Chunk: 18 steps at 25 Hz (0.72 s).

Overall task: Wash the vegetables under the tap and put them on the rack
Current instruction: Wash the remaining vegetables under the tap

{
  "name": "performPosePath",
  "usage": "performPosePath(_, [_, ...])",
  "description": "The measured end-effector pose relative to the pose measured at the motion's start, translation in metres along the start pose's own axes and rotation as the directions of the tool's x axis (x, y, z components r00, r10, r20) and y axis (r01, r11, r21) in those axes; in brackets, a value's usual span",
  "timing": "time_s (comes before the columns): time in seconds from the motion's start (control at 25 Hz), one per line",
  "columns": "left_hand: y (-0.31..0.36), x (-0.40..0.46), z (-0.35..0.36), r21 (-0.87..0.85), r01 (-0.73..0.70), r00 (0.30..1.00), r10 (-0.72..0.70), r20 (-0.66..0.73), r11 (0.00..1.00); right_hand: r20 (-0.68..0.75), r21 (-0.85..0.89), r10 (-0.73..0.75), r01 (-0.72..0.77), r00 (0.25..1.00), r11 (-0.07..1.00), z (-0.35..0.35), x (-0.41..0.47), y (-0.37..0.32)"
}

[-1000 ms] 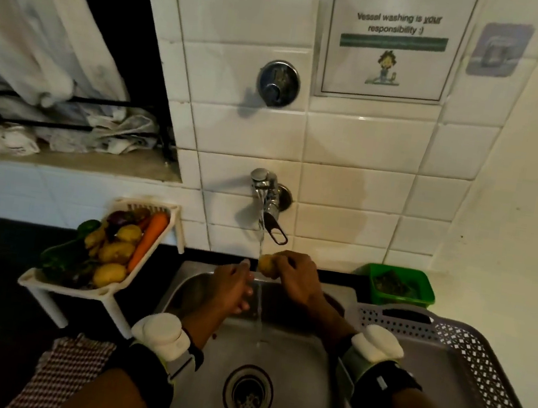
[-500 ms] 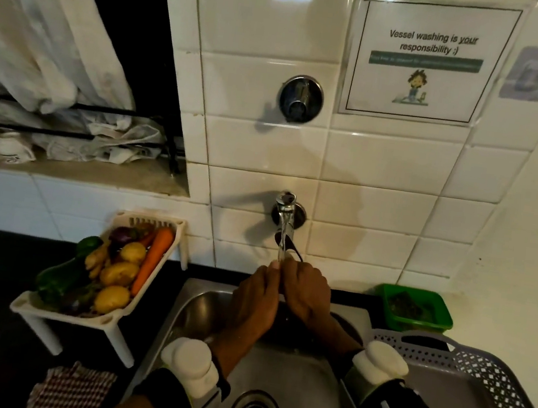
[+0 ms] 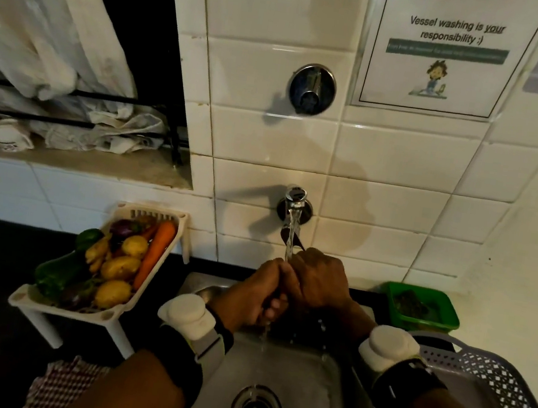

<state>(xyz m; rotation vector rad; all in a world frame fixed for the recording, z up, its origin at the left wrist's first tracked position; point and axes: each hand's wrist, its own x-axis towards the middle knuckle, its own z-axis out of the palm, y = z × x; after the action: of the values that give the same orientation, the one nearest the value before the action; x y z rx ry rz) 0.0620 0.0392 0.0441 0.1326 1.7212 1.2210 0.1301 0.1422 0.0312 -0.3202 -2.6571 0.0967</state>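
Rubbing away under the tap (image 3: 294, 207), both hands sit at the sink's (image 3: 297, 387) twelve o'clock so the stream lands right on them. The left hand (image 3: 256, 297) and right hand (image 3: 320, 282) press together, fingers curled inward; whatever vegetable they wash is hidden inside, so I cannot tell what either grip encloses. Wrists angle in from seven and five o'clock. Unwashed vegetables wait in the cream basket (image 3: 149, 282) at nine o'clock on the table; the grey rack (image 3: 510, 393) at three o'clock stands close, presumably for a short transfer.

Both hands (image 3: 294, 287) have closed together under the tap (image 3: 293, 214), hiding the potato.
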Motion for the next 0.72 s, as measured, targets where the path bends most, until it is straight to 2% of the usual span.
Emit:
performPosePath(0.08, [0.002,0.005,0.010,-0.029,-0.087,0.976,0.080,-0.202,0.996,0.082,0.121,0.187,-0.196,0.979,0.973,-0.005,0.000,-0.015])
performPosePath(0.12, [-0.002,0.005,0.013,0.109,-0.130,0.933,0.158,-0.322,0.986,0.163,0.127,0.278,-0.299,0.947,0.946,-0.001,0.000,-0.021])
performPosePath(0.16, [-0.009,0.005,0.014,0.394,-0.139,0.859,0.309,-0.409,0.909,0.250,0.148,0.346,-0.389,0.904,0.909,0.003,-0.001,-0.027])
performPosePath(0.2, [-0.019,0.006,0.011,0.615,-0.132,0.788,0.459,-0.411,0.778,0.348,0.220,0.416,-0.505,0.840,0.835,0.004,-0.003,-0.035])
performPosePath(0.28, [-0.037,0.003,0.000,0.741,-0.276,0.658,0.682,-0.319,0.612,0.554,0.367,0.456,-0.696,0.696,0.617,0.004,-0.005,-0.038])
performPosePath(0.32, [-0.042,0.002,-0.005,0.749,-0.356,0.602,0.750,-0.274,0.559,0.654,0.475,0.408,-0.766,0.637,0.432,0.004,-0.005,-0.037])
performPosePath(0.36, [-0.044,0.002,-0.007,0.791,-0.412,0.505,0.836,-0.214,0.452,0.731,0.540,0.329,-0.801,0.598,0.258,-0.001,-0.005,-0.037])
performPosePath(0.4, [-0.046,0.004,-0.009,0.840,-0.408,0.403,0.896,-0.187,0.358,0.759,0.556,0.298,-0.814,0.579,0.167,-0.003,-0.003,-0.038])
performPosePath(0.44, [-0.045,0.005,-0.008,0.867,-0.386,0.317,0.928,-0.195,0.314,0.759,0.552,0.287,-0.811,0.585,0.192,-0.007,-0.001,-0.039])
performPosePath(0.48, [-0.039,0.002,-0.006,0.842,-0.395,0.342,0.909,-0.238,0.368,0.720,0.531,0.311,-0.780,0.621,0.330,-0.009,0.002,-0.040])
performPosePath(0.52, [-0.030,0.001,-0.001,0.788,-0.381,0.460,0.839,-0.292,0.483,0.663,0.457,0.353,-0.730,0.660,0.508,-0.010,0.003,-0.040])
performPosePath(0.56, [-0.023,0.000,0.001,0.723,-0.318,0.603,0.720,-0.345,0.613,0.537,0.351,0.397,-0.625,0.744,0.697,-0.011,0.004,-0.039])
performPosePath(0.6, [-0.018,-0.002,0.002,0.630,-0.263,0.725,0.581,-0.371,0.731,0.437,0.260,0.404,-0.543,0.803,0.798,-0.016,0.006,-0.041])
performPosePath(0.64, [-0.015,-0.004,0.003,0.500,-0.254,0.814,0.462,-0.352,0.828,0.342,0.192,0.373,-0.453,0.862,0.871,-0.018,0.006,-0.038])
performPosePath(0.72, [-0.009,-0.006,0.004,0.164,-0.232,0.940,0.264,-0.217,0.959,0.241,0.107,0.268,-0.300,0.933,0.948,-0.022,0.002,-0.035])
